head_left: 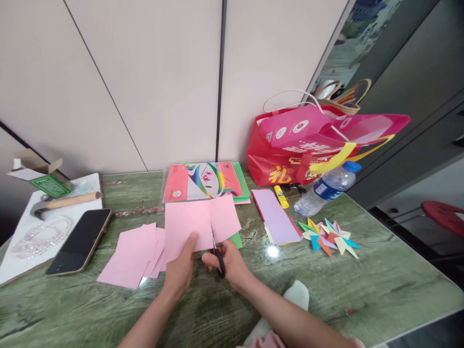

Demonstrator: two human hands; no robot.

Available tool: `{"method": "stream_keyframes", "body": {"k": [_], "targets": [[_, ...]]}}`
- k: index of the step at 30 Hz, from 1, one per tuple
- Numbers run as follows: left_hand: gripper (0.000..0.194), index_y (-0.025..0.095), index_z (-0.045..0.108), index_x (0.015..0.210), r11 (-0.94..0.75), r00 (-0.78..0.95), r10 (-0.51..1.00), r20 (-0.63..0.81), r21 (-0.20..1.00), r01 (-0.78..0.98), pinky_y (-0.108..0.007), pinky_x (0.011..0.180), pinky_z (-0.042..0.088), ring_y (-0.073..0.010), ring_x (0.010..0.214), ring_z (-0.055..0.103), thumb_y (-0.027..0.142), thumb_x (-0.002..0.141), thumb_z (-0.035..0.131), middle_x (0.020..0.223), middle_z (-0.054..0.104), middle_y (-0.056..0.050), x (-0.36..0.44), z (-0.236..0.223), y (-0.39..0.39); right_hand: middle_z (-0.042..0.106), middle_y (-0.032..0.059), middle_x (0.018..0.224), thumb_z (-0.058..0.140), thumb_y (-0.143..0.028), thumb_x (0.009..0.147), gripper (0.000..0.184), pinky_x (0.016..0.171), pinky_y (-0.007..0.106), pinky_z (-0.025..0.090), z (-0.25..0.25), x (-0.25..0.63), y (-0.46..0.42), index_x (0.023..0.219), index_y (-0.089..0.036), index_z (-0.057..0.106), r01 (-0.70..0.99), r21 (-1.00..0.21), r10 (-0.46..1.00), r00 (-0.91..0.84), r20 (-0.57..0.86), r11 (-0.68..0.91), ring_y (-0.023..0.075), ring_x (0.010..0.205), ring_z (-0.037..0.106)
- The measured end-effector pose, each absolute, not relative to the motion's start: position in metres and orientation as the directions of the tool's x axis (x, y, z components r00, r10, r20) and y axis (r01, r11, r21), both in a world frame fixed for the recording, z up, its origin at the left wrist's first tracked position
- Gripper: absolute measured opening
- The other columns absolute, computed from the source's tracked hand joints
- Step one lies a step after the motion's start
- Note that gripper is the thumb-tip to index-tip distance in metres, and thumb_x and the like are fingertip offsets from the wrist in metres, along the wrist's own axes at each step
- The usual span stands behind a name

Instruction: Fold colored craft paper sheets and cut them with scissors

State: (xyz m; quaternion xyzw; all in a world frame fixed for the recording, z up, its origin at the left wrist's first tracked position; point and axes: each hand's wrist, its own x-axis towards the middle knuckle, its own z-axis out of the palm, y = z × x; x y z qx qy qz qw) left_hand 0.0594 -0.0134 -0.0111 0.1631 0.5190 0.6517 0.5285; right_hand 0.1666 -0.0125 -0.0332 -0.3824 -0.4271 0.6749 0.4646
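Note:
My left hand (181, 268) pinches the lower edge of a pink paper sheet (199, 220), thumb on top, holding it just above the green table (380, 285). My right hand (230, 263) grips black-handled scissors (216, 251). Their blades point up into the sheet near its middle, along a cut line. A bit of green paper (236, 239) shows under the sheet's right corner. Several cut pink squares (134, 253) lie in a loose pile left of my left hand.
A pack of coloured paper (203, 181) lies behind the sheet. To the right are a lilac paper stack (275, 217), a yellow glue stick (281, 196), a water bottle (326, 188), a folded paper star (328, 237) and a red bag (308, 145). A phone (80, 240) and hammer (63, 202) lie left.

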Motion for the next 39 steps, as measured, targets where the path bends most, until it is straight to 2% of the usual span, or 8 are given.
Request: {"method": "stream_keyframes", "body": {"k": [8,13,17,21,25,32,36,39], "targets": [[0.019,0.017,0.061,0.074,0.131,-0.401,0.837,-0.371,0.849,-0.512,-0.033,0.087,0.044,-0.0207,0.098,0.056,0.02,0.058,0.071,0.089,0.066,-0.006,0.062,-0.004,-0.014,0.047,-0.0051,0.049,0.075,-0.042,0.049,0.041,0.042,0.021,0.032,-0.031,0.165,-0.013,0.071,-0.015,0.053,-0.303,-0.932,0.957,-0.267,-0.116,-0.197,0.0077,0.043,0.039],[0.014,0.019,0.062,0.075,0.125,-0.389,0.84,-0.378,0.833,-0.539,-0.03,0.085,0.045,-0.0175,0.092,0.058,0.017,0.062,0.068,0.088,0.067,-0.004,0.063,-0.001,-0.013,0.051,-0.004,0.054,0.073,-0.041,0.051,0.042,0.044,0.021,0.034,-0.033,0.166,-0.013,0.077,-0.014,0.055,-0.305,-0.931,0.95,-0.292,-0.107,-0.199,0.0082,0.045,0.043],[0.02,0.019,0.063,0.083,0.06,-0.379,0.866,-0.326,0.82,-0.569,-0.029,0.082,0.046,-0.015,0.084,0.061,0.012,0.065,0.065,0.086,0.067,-0.002,0.061,0.006,-0.01,0.054,-0.0031,0.053,0.07,-0.043,0.056,0.041,0.045,0.021,0.035,-0.036,0.165,-0.014,0.08,-0.014,0.053,-0.285,-0.922,0.912,-0.384,-0.14,-0.262,0.0084,0.044,0.045],[0.029,0.019,0.061,0.093,-0.056,-0.432,0.864,-0.26,0.803,-0.594,-0.027,0.084,0.045,-0.0144,0.089,0.06,0.008,0.066,0.063,0.094,0.066,-0.002,0.053,0.009,-0.004,0.055,-0.0035,0.051,0.069,-0.041,0.06,0.04,0.043,0.019,0.036,-0.033,0.167,-0.018,0.082,-0.014,0.05,-0.26,-0.911,0.843,-0.516,-0.149,-0.32,0.0069,0.041,0.046],[0.028,0.017,0.061,0.093,-0.078,-0.434,0.869,-0.236,0.802,-0.592,-0.028,0.083,0.046,-0.0151,0.089,0.06,0.009,0.066,0.062,0.095,0.065,-0.004,0.045,0.01,0.0,0.055,-0.0049,0.05,0.07,-0.038,0.06,0.037,0.04,0.018,0.036,-0.028,0.17,-0.02,0.081,-0.015,0.049,-0.219,-0.918,0.769,-0.627,-0.128,-0.331,0.0067,0.04,0.047],[0.036,0.02,0.059,0.101,-0.085,-0.418,0.884,-0.21,0.807,-0.584,-0.027,0.08,0.047,-0.0153,0.091,0.059,0.01,0.067,0.063,0.099,0.064,-0.003,0.045,0.009,0.0,0.052,-0.0097,0.046,0.067,-0.038,0.065,0.043,0.053,0.026,0.046,-0.026,0.173,-0.02,0.096,-0.019,0.043,-0.36,-0.874,0.763,-0.646,-0.019,-0.327,0.005,0.037,0.043],[0.037,0.018,0.059,0.102,-0.071,-0.434,0.87,-0.234,0.811,-0.58,-0.03,0.087,0.044,-0.0155,0.09,0.059,0.009,0.066,0.063,0.097,0.065,-0.004,0.047,0.01,-0.002,0.052,-0.0105,0.046,0.065,-0.035,0.069,0.06,0.056,0.03,0.047,-0.025,0.172,-0.02,0.118,-0.02,0.036,-0.41,-0.844,0.75,-0.661,0.014,-0.345,0.0051,0.037,0.043],[0.034,0.016,0.06,0.099,-0.073,-0.444,0.863,-0.241,0.81,-0.582,-0.033,0.089,0.042,-0.0165,0.091,0.059,0.006,0.066,0.062,0.094,0.066,-0.005,0.046,0.011,-0.002,0.051,-0.0107,0.046,0.064,-0.034,0.069,0.064,0.056,0.029,0.047,-0.024,0.172,-0.019,0.123,-0.021,0.032,-0.405,-0.849,0.76,-0.649,0.006,-0.34,0.005,0.038,0.043]]}}
